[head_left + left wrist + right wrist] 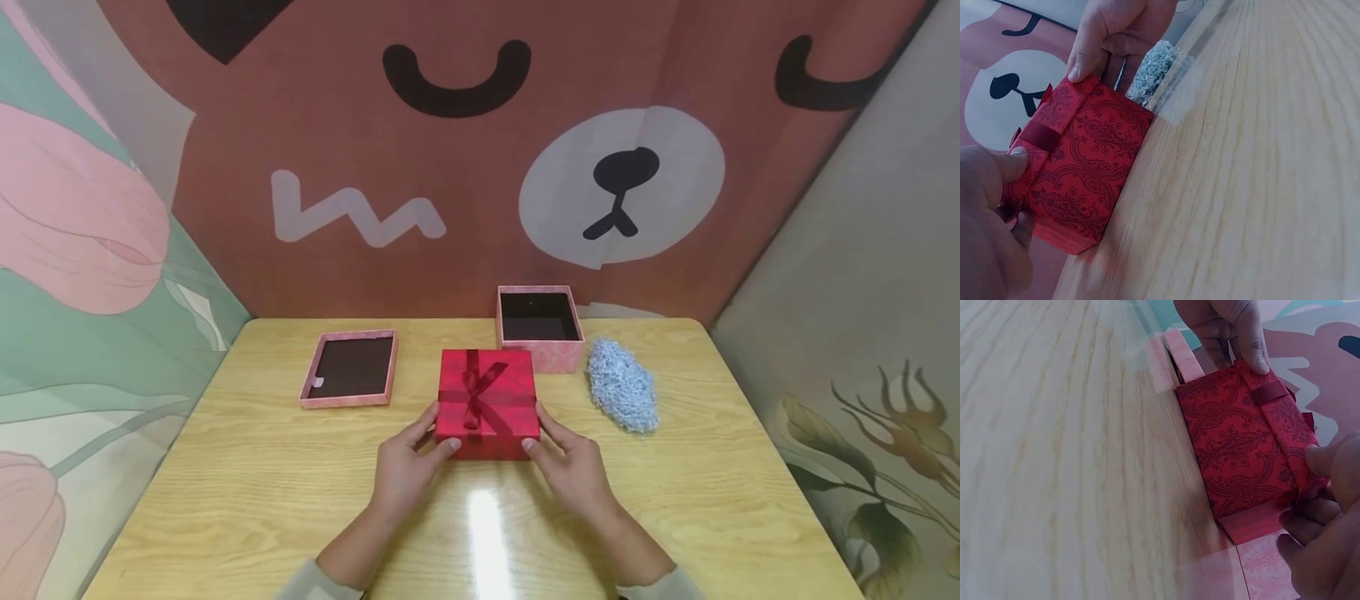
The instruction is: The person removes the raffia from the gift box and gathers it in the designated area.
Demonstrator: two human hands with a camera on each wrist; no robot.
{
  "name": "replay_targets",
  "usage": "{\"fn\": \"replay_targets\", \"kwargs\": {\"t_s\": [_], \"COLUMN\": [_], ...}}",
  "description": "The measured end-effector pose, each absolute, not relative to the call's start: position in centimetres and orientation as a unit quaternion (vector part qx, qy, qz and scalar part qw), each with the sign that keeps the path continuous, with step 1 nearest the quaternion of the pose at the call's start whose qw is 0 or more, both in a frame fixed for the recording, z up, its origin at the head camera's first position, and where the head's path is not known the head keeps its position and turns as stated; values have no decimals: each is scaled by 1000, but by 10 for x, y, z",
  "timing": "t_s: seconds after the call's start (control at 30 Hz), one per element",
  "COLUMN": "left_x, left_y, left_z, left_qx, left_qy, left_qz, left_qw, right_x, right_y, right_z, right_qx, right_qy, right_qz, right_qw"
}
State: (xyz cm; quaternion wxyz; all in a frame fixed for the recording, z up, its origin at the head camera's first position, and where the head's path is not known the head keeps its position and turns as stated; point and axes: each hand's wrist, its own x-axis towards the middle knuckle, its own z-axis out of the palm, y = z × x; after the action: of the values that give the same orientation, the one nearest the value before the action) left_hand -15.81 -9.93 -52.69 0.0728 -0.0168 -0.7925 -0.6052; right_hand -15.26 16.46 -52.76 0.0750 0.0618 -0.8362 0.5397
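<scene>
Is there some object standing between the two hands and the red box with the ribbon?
Nothing visible is in the way: the left hand and right hand hold the red box directly at its near corners. The pink box stands behind it, and the blue shreds lie off to the right.

Two boxes [1097, 162] [555, 357], two lids [517, 382] [354, 371] right here!
And there's one bow [472, 390], one blue clump of shreds [621, 385], one surface [240, 475].

**Bear face [622, 233] behind the wood worktop [262, 500]**

I see it printed on the reddish-brown back wall [480, 275]. The left wall [75, 350] has pink flowers [75, 217] on green; the right wall [840, 275], grey, has leaves [885, 537]. White glare [489, 542] streaks the worktop's near side.
</scene>
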Motion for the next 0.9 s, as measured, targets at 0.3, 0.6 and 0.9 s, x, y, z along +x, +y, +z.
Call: {"fn": "replay_targets", "kwargs": {"t_s": [0.3,0.6,0.9], "left_x": [-160,-159,-160], "left_y": [-95,-90,-90], "left_z": [-527,-524,-512], "left_qx": [-11,-20,-29], "left_qy": [-784,-768,-763], "left_qz": [-616,-633,-636], "left_qw": [78,97,113], "right_x": [-154,-156,-158], "right_y": [167,172,173], "right_z": [-529,-526,-515], "right_qx": [69,83,109], "right_qy": [-836,-836,-838], "right_qz": [540,535,522], "right_qw": [73,83,115]}}
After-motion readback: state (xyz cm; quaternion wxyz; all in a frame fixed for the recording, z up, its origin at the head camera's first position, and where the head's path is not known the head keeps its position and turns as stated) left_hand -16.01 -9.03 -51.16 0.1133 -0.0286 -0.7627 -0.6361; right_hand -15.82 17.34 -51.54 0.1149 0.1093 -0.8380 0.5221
